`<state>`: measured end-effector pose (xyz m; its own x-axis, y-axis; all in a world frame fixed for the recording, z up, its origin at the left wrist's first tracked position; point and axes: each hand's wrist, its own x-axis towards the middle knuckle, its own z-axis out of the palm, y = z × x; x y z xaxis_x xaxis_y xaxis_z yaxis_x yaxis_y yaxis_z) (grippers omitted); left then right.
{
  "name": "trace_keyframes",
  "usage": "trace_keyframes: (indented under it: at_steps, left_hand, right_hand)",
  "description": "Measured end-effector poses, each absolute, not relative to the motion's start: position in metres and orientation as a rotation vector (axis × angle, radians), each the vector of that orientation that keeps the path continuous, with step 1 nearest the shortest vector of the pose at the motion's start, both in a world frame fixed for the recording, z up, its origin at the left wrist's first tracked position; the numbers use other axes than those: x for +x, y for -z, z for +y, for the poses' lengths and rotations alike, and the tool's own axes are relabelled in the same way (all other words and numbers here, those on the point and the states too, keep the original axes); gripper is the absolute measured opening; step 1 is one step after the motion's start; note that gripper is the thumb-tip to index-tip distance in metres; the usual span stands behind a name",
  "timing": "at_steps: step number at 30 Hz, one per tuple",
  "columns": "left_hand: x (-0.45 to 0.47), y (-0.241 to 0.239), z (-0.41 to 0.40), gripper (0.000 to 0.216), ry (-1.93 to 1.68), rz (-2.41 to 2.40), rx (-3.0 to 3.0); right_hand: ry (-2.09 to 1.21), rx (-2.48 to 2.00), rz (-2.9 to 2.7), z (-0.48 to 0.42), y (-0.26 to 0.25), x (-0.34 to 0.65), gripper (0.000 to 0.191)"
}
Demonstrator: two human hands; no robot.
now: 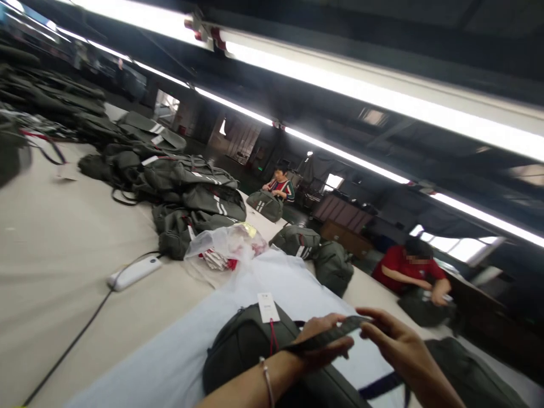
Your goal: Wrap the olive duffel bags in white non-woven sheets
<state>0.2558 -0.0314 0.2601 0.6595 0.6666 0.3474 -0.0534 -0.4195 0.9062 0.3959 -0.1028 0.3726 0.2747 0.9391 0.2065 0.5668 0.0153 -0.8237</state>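
Observation:
A dark green bag [242,345] lies on a white sheet [178,362] on the table in front of me, with a white paper tag [268,307] on a red cord. My left hand [325,343], a thin bangle on its wrist, is closed on a dark strap [335,334] of the bag. My right hand [391,337] pinches the same strap at its far end, fingers curled over it.
A pile of dark green bags [187,198] covers the table's far side. A clear plastic bag [225,243] with red and white items lies beside it. A white power strip [134,273] with a cable rests at left. Two people work at the table's far edge.

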Motion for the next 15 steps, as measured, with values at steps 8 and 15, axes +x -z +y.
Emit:
trace_keyframes:
  at_steps: [8,15]
  left_hand:
    - [0.167,-0.194,-0.097,0.009,-0.953,-0.128,2.618]
    - [0.127,-0.152,-0.102,0.052,-0.861,-0.012,2.489]
  right_hand:
    - [-0.446,-1.778,-1.368,-0.091,-0.368,0.428,0.051]
    - [-0.258,-2.299,-1.704,-0.084,-0.281,0.441,0.028]
